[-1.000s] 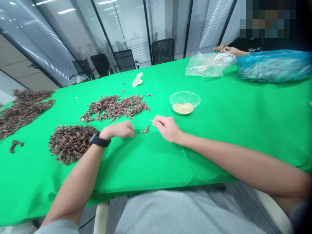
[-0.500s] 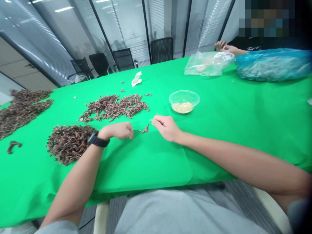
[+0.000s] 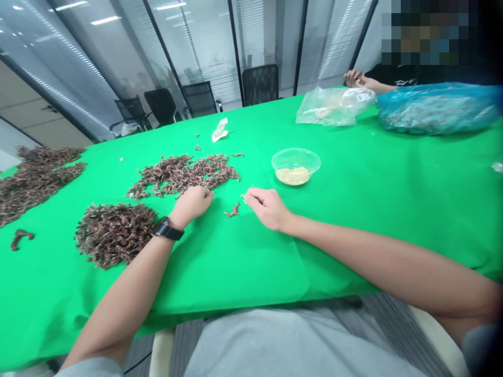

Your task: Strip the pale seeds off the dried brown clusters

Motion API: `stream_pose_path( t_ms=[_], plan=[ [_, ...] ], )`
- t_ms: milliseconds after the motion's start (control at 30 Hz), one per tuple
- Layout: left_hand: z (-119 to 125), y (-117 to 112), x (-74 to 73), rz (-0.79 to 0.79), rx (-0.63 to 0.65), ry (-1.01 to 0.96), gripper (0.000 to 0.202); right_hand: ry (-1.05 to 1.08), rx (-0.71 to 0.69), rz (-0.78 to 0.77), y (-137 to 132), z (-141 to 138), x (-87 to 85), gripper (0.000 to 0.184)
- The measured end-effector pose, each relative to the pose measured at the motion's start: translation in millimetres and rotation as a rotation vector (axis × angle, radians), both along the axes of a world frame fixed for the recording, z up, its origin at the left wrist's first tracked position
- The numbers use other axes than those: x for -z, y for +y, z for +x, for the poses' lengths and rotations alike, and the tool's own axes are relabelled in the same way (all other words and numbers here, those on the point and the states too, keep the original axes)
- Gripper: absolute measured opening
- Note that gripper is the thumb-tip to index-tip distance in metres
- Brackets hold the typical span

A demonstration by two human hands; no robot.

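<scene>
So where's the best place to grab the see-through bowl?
Probably by the rim on its right side, with the right hand coming from the right. The bowl stands upright and its rim flares wider than its base, giving a lip to hold. Keeping it level should stop the pale bits inside spilling.

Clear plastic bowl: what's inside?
The clear plastic bowl holds a shallow layer of small pale bits. Anything beneath their top surface is covered, so I can't tell what's there.
</scene>
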State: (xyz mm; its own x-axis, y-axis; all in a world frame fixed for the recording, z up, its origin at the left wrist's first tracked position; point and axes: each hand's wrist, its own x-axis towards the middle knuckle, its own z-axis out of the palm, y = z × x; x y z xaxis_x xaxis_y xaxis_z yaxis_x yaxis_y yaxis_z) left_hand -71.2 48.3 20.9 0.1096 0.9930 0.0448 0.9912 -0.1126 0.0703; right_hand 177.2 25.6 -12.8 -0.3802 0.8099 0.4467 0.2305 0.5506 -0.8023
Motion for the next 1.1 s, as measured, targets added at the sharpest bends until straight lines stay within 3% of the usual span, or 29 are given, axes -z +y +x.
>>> stream_pose_path(
  t_ms=[233, 567, 800, 933, 1100],
  plan=[
    [8.4, -2.5, 9.2, 0.0, 0.223, -0.216, 0.033, 0.002, -0.012, -0.006, -1.7, 0.1, -3.5, 0.032],
    [16.3, -8.7, 5.6, -0.046, 0.294, -0.286, 0.028, -0.006, -0.008, 0.006, -0.7, 0.7, -1.5, 0.031],
    [31.0, -24.1, 0.5, -0.117, 0.401, -0.29, 0.04, -0.015, -0.002, -0.006, -1.2, -0.1, -0.5, 0.033],
    [35.8, -28.7, 3.0, -0.154, 0.435, -0.299, 0.028, -0.016, -0.002, -0.009, -1.0, 0.1, -0.1, 0.032],
    [36.1, -27.3, 5.8, -0.055, 0.481, -0.295, 0.011, -0.025, -0.004, -0.006, -0.7, 0.2, 1.5, 0.033]
  ],
)
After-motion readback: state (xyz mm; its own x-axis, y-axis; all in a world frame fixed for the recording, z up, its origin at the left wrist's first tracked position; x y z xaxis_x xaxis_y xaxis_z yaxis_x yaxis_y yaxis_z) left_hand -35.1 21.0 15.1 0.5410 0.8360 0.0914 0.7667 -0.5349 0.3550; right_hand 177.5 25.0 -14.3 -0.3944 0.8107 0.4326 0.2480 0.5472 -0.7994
